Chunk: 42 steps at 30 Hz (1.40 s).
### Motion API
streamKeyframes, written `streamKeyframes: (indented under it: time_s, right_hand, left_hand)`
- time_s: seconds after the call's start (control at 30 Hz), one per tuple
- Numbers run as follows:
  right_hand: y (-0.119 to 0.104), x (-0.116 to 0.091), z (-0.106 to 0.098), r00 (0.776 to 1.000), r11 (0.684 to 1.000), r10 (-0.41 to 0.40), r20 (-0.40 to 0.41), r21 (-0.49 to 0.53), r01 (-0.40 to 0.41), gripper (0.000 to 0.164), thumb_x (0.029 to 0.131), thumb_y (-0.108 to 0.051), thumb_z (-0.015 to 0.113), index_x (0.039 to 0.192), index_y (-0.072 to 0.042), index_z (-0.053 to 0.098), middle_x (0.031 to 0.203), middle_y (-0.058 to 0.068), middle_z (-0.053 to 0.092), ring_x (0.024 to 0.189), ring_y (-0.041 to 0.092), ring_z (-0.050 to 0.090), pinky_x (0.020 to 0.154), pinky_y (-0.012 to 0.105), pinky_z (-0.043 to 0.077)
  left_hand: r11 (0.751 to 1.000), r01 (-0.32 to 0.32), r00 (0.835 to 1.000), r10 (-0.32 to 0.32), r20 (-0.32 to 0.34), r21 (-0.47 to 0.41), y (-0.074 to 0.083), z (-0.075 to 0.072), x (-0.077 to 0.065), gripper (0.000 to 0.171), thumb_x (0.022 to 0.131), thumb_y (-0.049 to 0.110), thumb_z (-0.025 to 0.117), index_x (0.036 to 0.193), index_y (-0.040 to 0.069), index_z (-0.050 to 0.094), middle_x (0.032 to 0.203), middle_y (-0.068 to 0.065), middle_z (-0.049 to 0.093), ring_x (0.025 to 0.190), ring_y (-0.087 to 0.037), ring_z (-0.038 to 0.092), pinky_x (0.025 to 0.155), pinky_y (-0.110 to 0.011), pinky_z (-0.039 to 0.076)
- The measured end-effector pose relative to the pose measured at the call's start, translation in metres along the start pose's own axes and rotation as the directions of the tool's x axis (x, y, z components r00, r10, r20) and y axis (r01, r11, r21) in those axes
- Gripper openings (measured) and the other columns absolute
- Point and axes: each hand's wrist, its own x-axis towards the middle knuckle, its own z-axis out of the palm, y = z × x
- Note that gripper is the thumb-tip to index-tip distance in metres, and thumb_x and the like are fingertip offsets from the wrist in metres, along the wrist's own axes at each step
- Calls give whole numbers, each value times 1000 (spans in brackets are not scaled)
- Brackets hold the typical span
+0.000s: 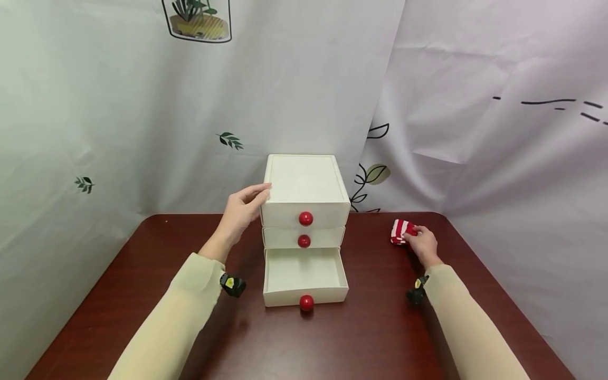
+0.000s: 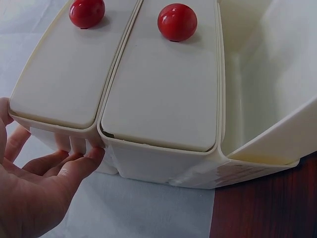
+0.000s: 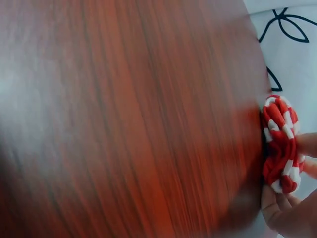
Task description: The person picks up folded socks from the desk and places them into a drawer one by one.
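A small white drawer cabinet (image 1: 306, 179) with red round knobs stands on the table; its bottom drawer (image 1: 306, 272) is pulled out and holds nothing, while the two above are closed. My left hand (image 1: 241, 214) rests against the cabinet's upper left side, fingertips at the top edge. In the left wrist view its fingers (image 2: 81, 166) touch the side wall beside the top drawer (image 2: 59, 69). Off to the right, my right hand (image 1: 423, 245) pinches a folded red-and-white striped cloth (image 1: 400, 231). The right wrist view shows the cloth bundle (image 3: 281, 144) between thumb and fingers.
The dark red wooden table (image 1: 375, 332) has its far edge against a pale curtain (image 1: 304, 79) printed with leaves and lines. The open drawer sticks out toward me, its red knob (image 1: 306, 302) foremost. Each wrist wears a small black camera.
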Motion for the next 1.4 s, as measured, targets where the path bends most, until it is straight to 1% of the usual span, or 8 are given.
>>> streamKeyframes:
  time_s: [0.2, 0.33, 0.43, 0.53, 0.73, 0.97, 1.23, 1.4]
  right_hand:
    - [-3, -1, 5, 996, 989, 71, 49, 124, -77, 44, 87, -8, 61, 127, 4, 49, 108, 24, 51, 59, 15, 54, 54, 26, 49]
    - [-6, -5, 2, 990, 973, 133, 44, 184, -139, 42, 85, -2, 61, 125, 4, 52, 94, 18, 53, 50, 9, 50, 48, 23, 46]
    - [-10, -8, 0, 986, 959, 162, 40, 230, -167, 41, 86, -1, 60, 126, 4, 52, 95, 18, 54, 52, 10, 50, 50, 24, 47]
    - [-14, -12, -4, 981, 937, 182, 62, 292, -192, 43, 87, -3, 58, 129, 2, 51, 113, 20, 50, 63, 13, 52, 54, 24, 49]
    - [-27, -19, -10, 971, 853, 194, 141, 465, -238, 49, 89, -6, 60, 136, -5, 47, 139, 18, 34, 93, 20, 50, 62, 23, 52]
    - [-49, -34, -22, 968, 783, 151, 201, 574, -241, 51, 88, -9, 63, 137, -10, 47, 127, 9, 42, 86, 13, 51, 67, 25, 52]
    - [-71, -61, -33, 956, 705, -9, 294, 680, -202, 39, 86, -8, 67, 122, -16, 58, 102, 1, 48, 80, 11, 57, 71, 29, 52]
    - [-81, -82, -28, 932, 726, -103, 347, 667, -167, 29, 85, -8, 68, 112, -17, 64, 104, 3, 50, 82, 13, 57, 70, 31, 52]
  left_hand:
    - [1000, 3, 1000, -3, -3, 0, -1, 0, 1, 45, 88, 37, 63, 128, 17, 59, 128, -5, 54, 110, -18, 49, 96, -44, 39]
    - [1000, 8, 1000, -8, 1, -2, 0, 0, 1, 46, 88, 37, 63, 129, 17, 58, 129, -5, 53, 113, -18, 49, 96, -44, 39]
    - [1000, 10, 1000, -10, -3, -5, 0, 0, 0, 46, 88, 37, 63, 129, 17, 58, 129, -5, 53, 112, -18, 49, 96, -44, 39]
    - [1000, 14, 1000, -14, -8, -8, 1, 1, 0, 45, 88, 37, 63, 129, 17, 58, 129, -5, 53, 111, -18, 48, 95, -45, 39]
    - [1000, 10, 1000, -10, 1, -2, 2, 1, -2, 45, 89, 37, 62, 130, 18, 58, 129, -6, 52, 114, -19, 47, 96, -47, 37]
    - [1000, 22, 1000, -22, 4, -8, 3, 1, -1, 44, 91, 34, 61, 131, 19, 56, 130, -6, 52, 107, -18, 47, 97, -46, 37]
    - [1000, 1, 1000, -1, 6, 2, 3, 1, -2, 48, 88, 40, 63, 130, 17, 57, 129, -6, 53, 112, -18, 48, 97, -48, 36]
    - [1000, -2, 1000, 2, 2, 5, -2, 0, 2, 49, 87, 41, 63, 130, 18, 57, 128, -6, 53, 104, -17, 48, 97, -48, 37]
